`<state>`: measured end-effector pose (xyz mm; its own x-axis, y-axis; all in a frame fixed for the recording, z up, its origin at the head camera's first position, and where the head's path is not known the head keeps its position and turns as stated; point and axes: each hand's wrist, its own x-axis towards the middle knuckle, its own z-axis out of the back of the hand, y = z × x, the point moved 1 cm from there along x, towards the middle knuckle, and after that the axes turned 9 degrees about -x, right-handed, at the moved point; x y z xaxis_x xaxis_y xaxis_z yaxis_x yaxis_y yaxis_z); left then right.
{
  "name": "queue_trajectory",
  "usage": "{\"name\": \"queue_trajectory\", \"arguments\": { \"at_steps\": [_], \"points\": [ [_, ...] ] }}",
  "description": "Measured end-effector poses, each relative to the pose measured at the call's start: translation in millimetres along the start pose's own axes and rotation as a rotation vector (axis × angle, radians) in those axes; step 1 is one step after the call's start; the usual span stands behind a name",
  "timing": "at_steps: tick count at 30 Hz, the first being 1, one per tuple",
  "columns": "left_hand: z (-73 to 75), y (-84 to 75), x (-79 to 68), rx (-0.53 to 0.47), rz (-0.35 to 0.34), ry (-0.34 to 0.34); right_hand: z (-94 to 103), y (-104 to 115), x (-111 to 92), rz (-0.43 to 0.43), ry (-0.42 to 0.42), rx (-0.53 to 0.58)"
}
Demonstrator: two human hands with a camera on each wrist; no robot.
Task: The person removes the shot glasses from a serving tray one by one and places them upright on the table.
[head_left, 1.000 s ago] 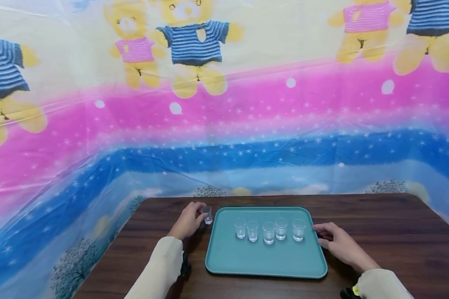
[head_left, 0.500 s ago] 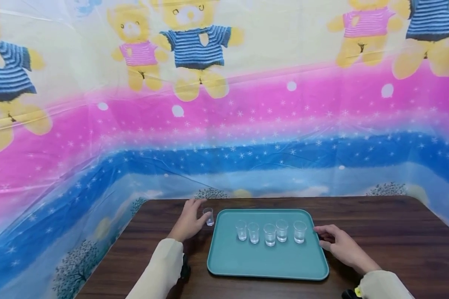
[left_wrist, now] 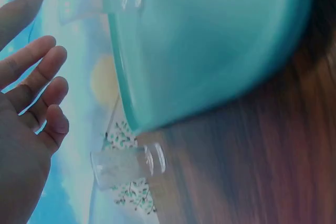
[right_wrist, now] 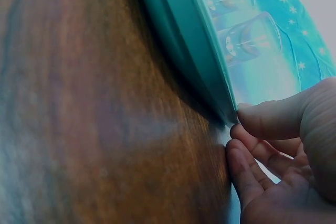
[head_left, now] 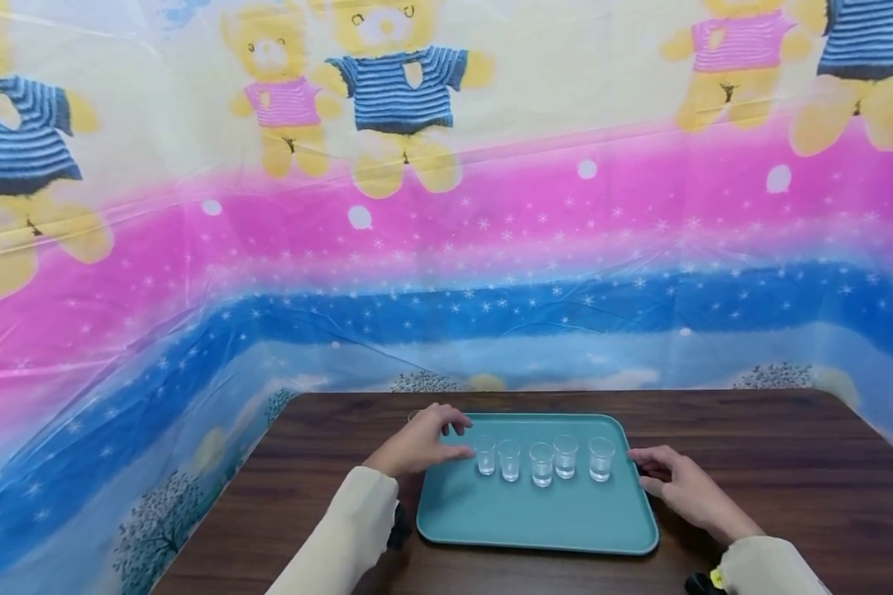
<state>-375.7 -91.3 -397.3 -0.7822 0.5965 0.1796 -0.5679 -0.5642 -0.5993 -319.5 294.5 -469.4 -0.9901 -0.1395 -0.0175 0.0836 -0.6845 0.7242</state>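
Observation:
My left hand (head_left: 424,438) hovers over the left part of the teal tray (head_left: 536,521), fingers spread and holding nothing, its thumb close to the leftmost small clear cup (head_left: 485,456). Several such cups stand upright in a loose row on the tray. Another clear cup (left_wrist: 128,166) stands on the table just off the tray's left edge; in the head view the left hand hides most of it. At the tray's right rim, my right hand (head_left: 685,487) rests with relaxed fingers, thumb tip (right_wrist: 247,114) right at the edge.
The dark wooden table (head_left: 283,512) extends around the tray. Behind it hangs a printed curtain (head_left: 521,207) with teddy bears and pink and blue bands. A dark band (head_left: 399,525) sits at the left wrist.
My left hand has let go of the cup left of the tray and moved right over the tray. My right hand stays at the right rim.

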Motion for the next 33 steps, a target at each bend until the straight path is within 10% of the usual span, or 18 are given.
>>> {"name": "queue_trajectory", "arguments": {
  "at_steps": [14,33],
  "points": [
    [-5.3,1.1,3.3,0.022,-0.039,0.018,-8.3,13.7,5.2,0.02,0.013,0.006],
    [37.6,19.9,-26.8,0.012,0.12,-0.164,1.3,0.5,-0.3,0.004,0.016,-0.033]
  ]
}}
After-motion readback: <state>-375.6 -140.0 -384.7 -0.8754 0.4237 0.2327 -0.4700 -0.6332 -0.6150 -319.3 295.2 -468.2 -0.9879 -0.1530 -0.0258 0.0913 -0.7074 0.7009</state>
